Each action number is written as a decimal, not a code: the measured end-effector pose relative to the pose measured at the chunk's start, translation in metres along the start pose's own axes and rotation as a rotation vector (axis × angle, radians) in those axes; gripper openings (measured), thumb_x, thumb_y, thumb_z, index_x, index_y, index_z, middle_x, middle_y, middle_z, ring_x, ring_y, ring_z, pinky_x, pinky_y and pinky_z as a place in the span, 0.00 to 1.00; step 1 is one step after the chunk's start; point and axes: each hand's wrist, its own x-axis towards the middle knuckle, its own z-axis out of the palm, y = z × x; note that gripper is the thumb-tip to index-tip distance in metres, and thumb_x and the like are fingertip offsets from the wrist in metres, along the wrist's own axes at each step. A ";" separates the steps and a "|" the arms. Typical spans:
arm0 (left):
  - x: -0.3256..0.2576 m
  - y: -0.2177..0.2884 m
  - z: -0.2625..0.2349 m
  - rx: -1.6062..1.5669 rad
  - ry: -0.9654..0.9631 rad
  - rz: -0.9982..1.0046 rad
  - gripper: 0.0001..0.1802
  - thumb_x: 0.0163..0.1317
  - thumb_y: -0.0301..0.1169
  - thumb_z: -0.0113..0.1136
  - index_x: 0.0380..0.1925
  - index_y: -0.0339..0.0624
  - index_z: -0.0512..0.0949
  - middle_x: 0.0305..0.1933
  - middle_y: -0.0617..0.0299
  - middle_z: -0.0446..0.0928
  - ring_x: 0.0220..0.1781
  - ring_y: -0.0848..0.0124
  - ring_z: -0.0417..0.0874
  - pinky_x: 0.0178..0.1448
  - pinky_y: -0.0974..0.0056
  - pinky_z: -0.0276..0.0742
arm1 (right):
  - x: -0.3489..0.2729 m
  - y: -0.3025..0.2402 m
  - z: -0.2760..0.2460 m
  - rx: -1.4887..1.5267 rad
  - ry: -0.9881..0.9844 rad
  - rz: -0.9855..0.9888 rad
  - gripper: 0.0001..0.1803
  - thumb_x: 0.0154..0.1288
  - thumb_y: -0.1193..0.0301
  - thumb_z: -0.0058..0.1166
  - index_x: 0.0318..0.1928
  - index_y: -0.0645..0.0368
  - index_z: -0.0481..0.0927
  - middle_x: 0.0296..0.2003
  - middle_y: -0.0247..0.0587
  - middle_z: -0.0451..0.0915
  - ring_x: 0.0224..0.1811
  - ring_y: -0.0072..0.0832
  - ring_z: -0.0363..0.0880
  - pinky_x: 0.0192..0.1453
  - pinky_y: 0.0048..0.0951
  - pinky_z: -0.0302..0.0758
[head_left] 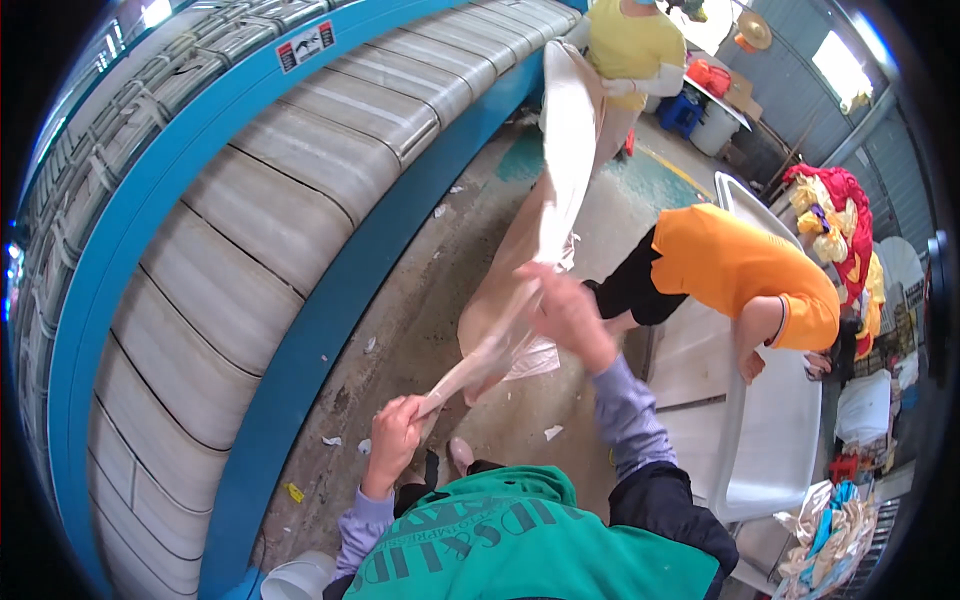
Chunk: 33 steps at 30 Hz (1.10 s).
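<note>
A long pale pink cloth point(495, 310) stretches from my hands to a person in a yellow top point(635, 50), whose gloved hand is at its far end. My left hand point(395, 440) is closed in a fist round a gathered corner of the cloth. Farther forward and to the right, my right hand point(570, 315) is at the edge of the same cloth, its fingers blurred by motion. Between my two hands the edge runs as a taut, narrow band. The middle of the cloth hangs low over the floor, in folds.
Along my left runs a large blue-framed machine point(250, 390) with a wide slatted belt point(230, 270). To the right, a person in orange point(745, 275) bends over a white tub point(770, 440). Heaped coloured cloths point(840, 215) lie beyond. A white bucket point(300, 577) stands near me; scraps litter the floor.
</note>
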 end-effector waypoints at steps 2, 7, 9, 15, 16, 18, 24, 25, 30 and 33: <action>-0.010 0.010 -0.016 0.028 -0.079 -0.106 0.04 0.57 0.29 0.60 0.30 0.40 0.77 0.22 0.49 0.73 0.23 0.50 0.74 0.27 0.55 0.68 | -0.020 -0.051 0.023 0.230 -0.477 0.032 0.43 0.44 0.75 0.58 0.66 0.49 0.60 0.51 0.43 0.76 0.42 0.39 0.80 0.41 0.34 0.78; -0.038 0.017 -0.054 -0.112 -0.056 -0.256 0.09 0.57 0.31 0.63 0.29 0.37 0.75 0.20 0.49 0.71 0.21 0.52 0.73 0.25 0.57 0.66 | -0.029 -0.137 0.061 0.357 -0.775 -0.286 0.18 0.52 0.63 0.58 0.42 0.56 0.74 0.33 0.42 0.76 0.29 0.41 0.79 0.27 0.40 0.73; -0.050 0.007 -0.069 -0.127 -0.072 -0.317 0.09 0.55 0.30 0.63 0.29 0.36 0.76 0.20 0.50 0.70 0.19 0.55 0.72 0.25 0.59 0.64 | -0.019 -0.148 0.063 0.422 -0.621 -0.348 0.11 0.51 0.65 0.59 0.29 0.55 0.72 0.26 0.38 0.71 0.27 0.39 0.77 0.26 0.39 0.71; -0.086 -0.029 -0.105 -0.155 0.068 -0.211 0.09 0.57 0.30 0.61 0.28 0.34 0.76 0.18 0.56 0.68 0.19 0.69 0.67 0.25 0.64 0.62 | 0.023 -0.171 0.064 0.476 -0.400 -0.463 0.12 0.47 0.69 0.60 0.28 0.56 0.70 0.25 0.39 0.67 0.23 0.40 0.72 0.25 0.38 0.68; -0.090 -0.033 -0.113 -0.171 0.100 -0.262 0.08 0.58 0.29 0.60 0.28 0.34 0.76 0.18 0.57 0.68 0.19 0.70 0.67 0.25 0.65 0.62 | 0.030 -0.177 0.067 0.449 -0.367 -0.488 0.12 0.47 0.69 0.60 0.29 0.56 0.70 0.25 0.39 0.67 0.22 0.39 0.71 0.26 0.37 0.69; -0.099 -0.036 -0.132 -0.195 0.149 -0.381 0.06 0.58 0.27 0.57 0.29 0.34 0.76 0.18 0.58 0.67 0.20 0.73 0.67 0.25 0.66 0.62 | 0.043 -0.191 0.077 0.472 -0.338 -0.455 0.12 0.48 0.68 0.60 0.28 0.56 0.70 0.25 0.38 0.68 0.23 0.39 0.73 0.26 0.38 0.69; -0.077 -0.069 -0.219 0.295 0.419 -0.295 0.04 0.57 0.24 0.57 0.31 0.37 0.78 0.22 0.48 0.74 0.21 0.63 0.73 0.29 0.59 0.70 | 0.070 -0.243 0.136 0.560 -0.204 -0.371 0.20 0.54 0.69 0.59 0.48 0.53 0.71 0.49 0.42 0.70 0.44 0.42 0.76 0.43 0.38 0.76; -0.067 -0.079 -0.233 0.350 0.419 -0.316 0.04 0.57 0.25 0.57 0.33 0.38 0.78 0.24 0.46 0.75 0.23 0.56 0.74 0.32 0.57 0.71 | 0.067 -0.251 0.147 0.548 -0.143 -0.389 0.26 0.56 0.70 0.59 0.56 0.52 0.69 0.58 0.43 0.66 0.50 0.43 0.75 0.49 0.37 0.77; -0.014 -0.122 -0.306 0.641 0.356 -0.393 0.08 0.58 0.29 0.59 0.36 0.39 0.79 0.31 0.44 0.77 0.32 0.49 0.79 0.35 0.54 0.73 | 0.055 -0.268 0.194 0.485 -0.237 -0.374 0.36 0.60 0.59 0.54 0.66 0.53 0.57 0.66 0.51 0.55 0.66 0.48 0.58 0.66 0.45 0.59; -0.017 -0.122 -0.311 0.787 0.683 -0.154 0.11 0.58 0.30 0.60 0.40 0.38 0.78 0.35 0.48 0.80 0.31 0.54 0.81 0.34 0.57 0.75 | 0.071 -0.275 0.228 0.300 -0.401 -0.287 0.38 0.64 0.46 0.42 0.68 0.55 0.55 0.67 0.53 0.54 0.72 0.49 0.44 0.72 0.52 0.43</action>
